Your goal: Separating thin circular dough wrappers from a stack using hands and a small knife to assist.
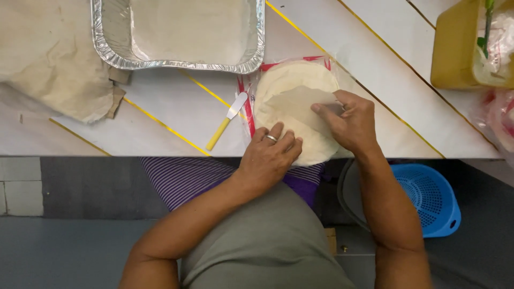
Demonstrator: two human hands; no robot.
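At the near edge of the counter [160,115], partly overhanging it: a round stack of thin pale wrappers [292,101] lying on a clear plastic bag [251,101] with red print. Left hand [270,155] resting flat on the near rim of the stack, fingers together and spread over it, pinning rather than gripping; a ring on one finger. Right hand [350,120] on the stack's right side, thumb and fingertips pinched on the edge of the top sheet [300,107], which stands partly lifted and folded back from the rest. Judged from the look: very light, limp, thin enough to tear, likely clinging sheet to sheet, so best taken at the free edge and peeled slowly while the stack is held down. Just left of the stack, a small spatula [227,120] with a yellow handle and white blade, lying slantwise. Beyond the stack, a foil tray [179,64], shallow, with a pale lining or layer inside; contents otherwise hard to tell. Far left of the stack, a crumpled beige cloth [53,64]. Far right of it, a yellow container [460,48] holding something bagged, and another plastic bag [498,118] at the edge. Counter white, smooth, crossed by thin yellow lines. Below and right of the stack, on a grey floor, a blue plastic basket [431,198].
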